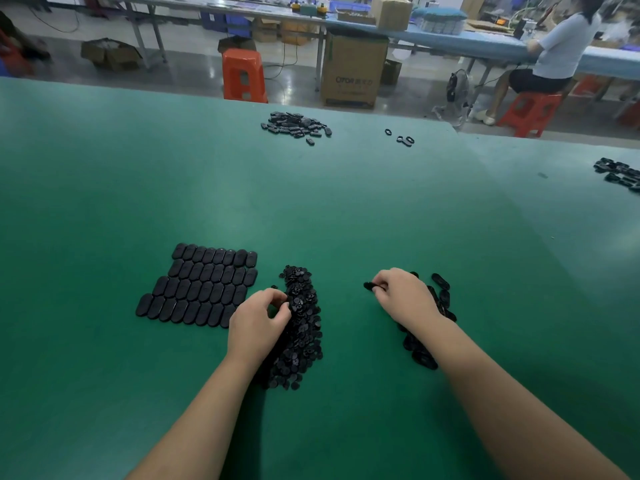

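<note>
Two heaps feed this job, one for each hand, so neither arm has to cross the other. The left hand (pixel 258 320) has its fingers curled into the nine o'clock edge of the long heap of small black round plastic pieces (pixel 304 341). Its tips are drawn together as if picking one out, but I cannot tell whether a piece is already between them, since black is lost against black. The right hand (pixel 403 296) pinches a black oval plastic shell (pixel 370 286) by one end. The shell is held just above the green table mat (pixel 311 202), its free end pointing to nine o'clock, towards the other hand. I judge a round piece is about to be fitted into it. The loose heap of black oval shells (pixel 440 301) lies under and at three o'clock of that wrist, close enough to reach without looking.

At ten o'clock of the left hand, a flat block of black oval parts (pixel 201 285) sits in four tight rows, touching one another. They are probably finished and laid out for counting.

Far across the mat, at twelve o'clock, is another small mound of black parts (pixel 296 124). A few loose black rings (pixel 400 136) lie at one o'clock, and more black parts (pixel 620 174) at two o'clock by the edge. Beyond the table stand an orange plastic stool (pixel 244 76) and a brown cardboard box (pixel 351 69), and a seated person (pixel 554 53) works at a further bench. Between the two hands the mat is bare; only the round-piece heap crowds the left wrist.
</note>
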Available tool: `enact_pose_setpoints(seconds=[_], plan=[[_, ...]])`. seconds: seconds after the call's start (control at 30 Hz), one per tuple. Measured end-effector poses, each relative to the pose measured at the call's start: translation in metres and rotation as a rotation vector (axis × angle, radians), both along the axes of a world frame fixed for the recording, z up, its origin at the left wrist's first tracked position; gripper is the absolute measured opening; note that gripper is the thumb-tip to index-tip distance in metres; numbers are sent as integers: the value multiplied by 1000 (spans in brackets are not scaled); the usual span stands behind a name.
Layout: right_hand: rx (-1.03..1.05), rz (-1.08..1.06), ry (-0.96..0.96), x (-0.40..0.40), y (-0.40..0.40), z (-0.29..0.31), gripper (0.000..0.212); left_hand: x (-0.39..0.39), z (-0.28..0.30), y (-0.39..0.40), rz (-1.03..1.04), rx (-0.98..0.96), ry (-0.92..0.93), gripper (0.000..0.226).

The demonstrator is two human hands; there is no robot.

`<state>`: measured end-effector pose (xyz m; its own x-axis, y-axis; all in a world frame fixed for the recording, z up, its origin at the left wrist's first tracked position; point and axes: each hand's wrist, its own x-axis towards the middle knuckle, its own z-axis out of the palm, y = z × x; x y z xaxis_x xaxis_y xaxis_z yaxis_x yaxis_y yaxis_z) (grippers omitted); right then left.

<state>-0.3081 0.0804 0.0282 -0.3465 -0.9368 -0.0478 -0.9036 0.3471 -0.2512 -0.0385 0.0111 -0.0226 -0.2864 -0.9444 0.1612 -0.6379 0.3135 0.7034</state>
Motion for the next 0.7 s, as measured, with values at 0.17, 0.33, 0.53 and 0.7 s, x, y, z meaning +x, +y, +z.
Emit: enact_pose_setpoints(seconds=[0.17, 0.33, 0.53, 0.7], plan=[[-217, -101, -336, 15, -2, -2, 38, 0, 0, 0, 2, -38, 38, 24], [-338, -212, -769, 43, 9, -9, 22, 0, 0, 0, -9, -53, 21, 28], [-492, -342, -1034, 78, 23, -35, 11, 0, 0, 0, -22, -65, -1, 18], [-561, -367, -1063, 92, 29, -47, 10, 0, 1, -1, 8, -40, 50, 12]])
